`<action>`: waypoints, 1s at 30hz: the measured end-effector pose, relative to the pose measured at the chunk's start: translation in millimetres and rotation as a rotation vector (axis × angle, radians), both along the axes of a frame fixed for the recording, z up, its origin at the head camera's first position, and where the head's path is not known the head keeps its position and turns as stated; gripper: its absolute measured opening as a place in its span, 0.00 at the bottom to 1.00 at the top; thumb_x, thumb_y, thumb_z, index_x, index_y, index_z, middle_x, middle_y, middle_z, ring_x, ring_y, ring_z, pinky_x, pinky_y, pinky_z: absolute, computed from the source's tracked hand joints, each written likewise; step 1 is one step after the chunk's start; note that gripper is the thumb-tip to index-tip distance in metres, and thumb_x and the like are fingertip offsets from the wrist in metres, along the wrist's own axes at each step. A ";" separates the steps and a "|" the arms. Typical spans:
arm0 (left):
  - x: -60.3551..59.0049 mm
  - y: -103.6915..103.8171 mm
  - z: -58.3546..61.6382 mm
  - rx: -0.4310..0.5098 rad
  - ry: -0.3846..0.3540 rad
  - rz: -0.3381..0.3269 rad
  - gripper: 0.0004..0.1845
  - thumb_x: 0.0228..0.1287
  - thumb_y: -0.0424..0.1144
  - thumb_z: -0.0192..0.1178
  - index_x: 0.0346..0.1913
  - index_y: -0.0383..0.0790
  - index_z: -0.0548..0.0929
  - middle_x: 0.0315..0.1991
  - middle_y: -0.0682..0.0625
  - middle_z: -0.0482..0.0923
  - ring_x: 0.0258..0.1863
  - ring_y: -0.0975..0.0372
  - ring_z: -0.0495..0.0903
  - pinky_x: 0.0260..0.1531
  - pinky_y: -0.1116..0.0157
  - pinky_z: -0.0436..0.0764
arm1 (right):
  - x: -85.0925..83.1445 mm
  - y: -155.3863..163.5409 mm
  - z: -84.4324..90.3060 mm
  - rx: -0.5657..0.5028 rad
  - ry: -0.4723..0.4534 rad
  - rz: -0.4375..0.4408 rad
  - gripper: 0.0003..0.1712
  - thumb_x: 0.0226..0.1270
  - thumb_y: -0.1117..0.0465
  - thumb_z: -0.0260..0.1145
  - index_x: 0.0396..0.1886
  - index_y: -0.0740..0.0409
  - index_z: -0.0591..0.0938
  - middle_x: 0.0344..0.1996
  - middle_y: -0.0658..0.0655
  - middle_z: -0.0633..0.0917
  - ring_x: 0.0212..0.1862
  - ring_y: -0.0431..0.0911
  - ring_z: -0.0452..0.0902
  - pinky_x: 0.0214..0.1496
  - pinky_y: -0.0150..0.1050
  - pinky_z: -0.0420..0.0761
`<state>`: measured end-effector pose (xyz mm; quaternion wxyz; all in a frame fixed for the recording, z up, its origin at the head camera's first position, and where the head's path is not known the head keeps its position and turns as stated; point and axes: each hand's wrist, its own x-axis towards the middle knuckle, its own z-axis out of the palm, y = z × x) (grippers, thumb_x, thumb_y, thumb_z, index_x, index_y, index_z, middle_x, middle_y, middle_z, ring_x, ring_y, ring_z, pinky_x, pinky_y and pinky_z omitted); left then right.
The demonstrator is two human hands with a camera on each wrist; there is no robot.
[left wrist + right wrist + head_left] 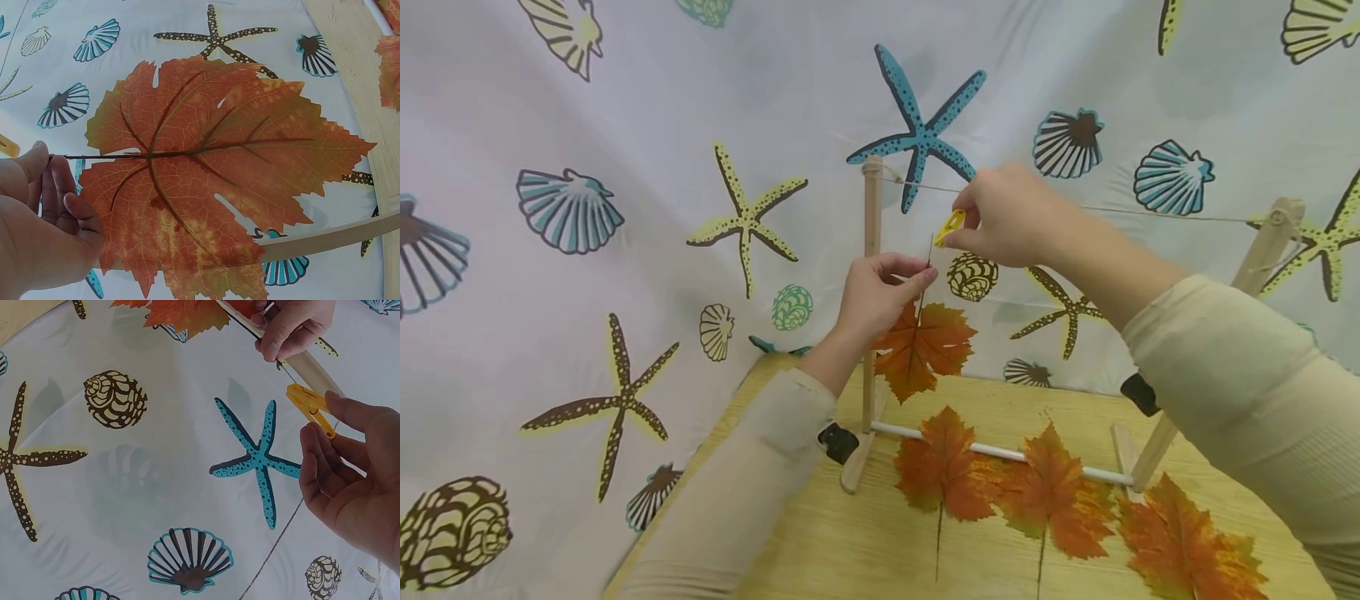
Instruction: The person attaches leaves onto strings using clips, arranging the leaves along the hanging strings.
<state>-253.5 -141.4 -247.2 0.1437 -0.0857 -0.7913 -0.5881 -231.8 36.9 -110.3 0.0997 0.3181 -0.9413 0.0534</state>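
Observation:
My left hand point(883, 293) pinches the thin dark stem of an orange artificial maple leaf point(925, 346), which hangs below the fingers beside the left wooden post. The leaf point(219, 156) fills much of the left wrist view, its veins plain. A yellow clothespin point(310, 407) sits between the thumb and fingers of my right hand point(1007, 215), close to the upper end of the stem. Just behind the right hand runs a thin string point(1172, 215), tied between two wooden posts. In the right wrist view the clothespin is near the stem tip; whether they touch I cannot tell.
Several more orange leaves point(943, 467) lie on the wooden table point(820, 533) in front of the frame. A white rod point(1000, 451) joins the left post point(871, 225) and right post point(1262, 246) low down. Behind hangs a white cloth point(647, 108) printed with shells and starfish.

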 end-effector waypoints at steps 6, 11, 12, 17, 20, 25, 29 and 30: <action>-1.0 1.2 -0.6 0.012 -0.007 0.006 0.13 0.63 0.47 0.69 0.44 0.43 0.89 0.41 0.49 0.85 0.37 0.58 0.81 0.33 0.69 0.79 | -0.4 -0.7 1.6 -0.002 0.008 0.006 0.19 0.69 0.54 0.67 0.50 0.64 0.87 0.36 0.60 0.90 0.33 0.50 0.81 0.39 0.42 0.81; -1.9 0.3 3.5 0.009 0.017 0.003 0.13 0.63 0.48 0.69 0.44 0.43 0.89 0.42 0.49 0.85 0.37 0.58 0.81 0.33 0.69 0.79 | 1.4 -1.9 6.5 0.001 0.015 0.008 0.19 0.70 0.55 0.67 0.51 0.64 0.87 0.35 0.60 0.90 0.30 0.49 0.78 0.32 0.38 0.77; -1.9 0.1 5.0 0.008 0.023 0.007 0.13 0.64 0.48 0.69 0.44 0.43 0.89 0.42 0.48 0.85 0.37 0.58 0.81 0.33 0.69 0.79 | 1.7 -2.2 7.9 0.002 0.021 0.007 0.19 0.70 0.55 0.67 0.52 0.65 0.86 0.36 0.61 0.89 0.30 0.49 0.77 0.32 0.38 0.77; -1.6 -0.8 10.7 -0.001 0.030 0.021 0.13 0.64 0.48 0.69 0.44 0.42 0.89 0.42 0.48 0.84 0.37 0.58 0.80 0.33 0.69 0.78 | 3.8 -4.2 15.9 0.016 0.047 -0.004 0.20 0.72 0.56 0.65 0.53 0.67 0.85 0.43 0.64 0.89 0.34 0.52 0.78 0.37 0.41 0.78; -1.8 -1.1 13.0 -0.006 0.032 0.028 0.13 0.64 0.48 0.69 0.44 0.42 0.89 0.41 0.48 0.85 0.37 0.58 0.80 0.33 0.69 0.78 | 5.6 -5.0 22.2 0.034 0.069 -0.002 0.19 0.72 0.57 0.65 0.52 0.67 0.85 0.47 0.66 0.88 0.31 0.51 0.77 0.35 0.40 0.77; -3.4 0.9 16.8 0.009 0.048 0.040 0.13 0.64 0.48 0.69 0.43 0.43 0.89 0.41 0.48 0.85 0.35 0.58 0.81 0.32 0.69 0.79 | 8.7 -9.1 32.0 0.058 0.110 0.002 0.18 0.72 0.58 0.65 0.52 0.68 0.85 0.48 0.67 0.87 0.33 0.53 0.80 0.37 0.42 0.81; -4.2 4.4 19.7 0.033 0.054 0.051 0.13 0.64 0.47 0.68 0.43 0.42 0.90 0.40 0.48 0.85 0.34 0.54 0.82 0.31 0.70 0.80 | 10.2 -12.8 35.8 0.079 0.124 -0.010 0.16 0.73 0.59 0.63 0.51 0.67 0.86 0.47 0.67 0.85 0.42 0.56 0.81 0.43 0.44 0.83; -4.3 5.2 20.1 0.039 0.058 0.055 0.12 0.64 0.47 0.68 0.43 0.42 0.90 0.40 0.47 0.85 0.34 0.52 0.82 0.30 0.70 0.80 | 10.4 -13.3 36.0 0.078 0.129 -0.011 0.16 0.74 0.60 0.63 0.50 0.67 0.86 0.46 0.67 0.85 0.41 0.55 0.80 0.42 0.44 0.83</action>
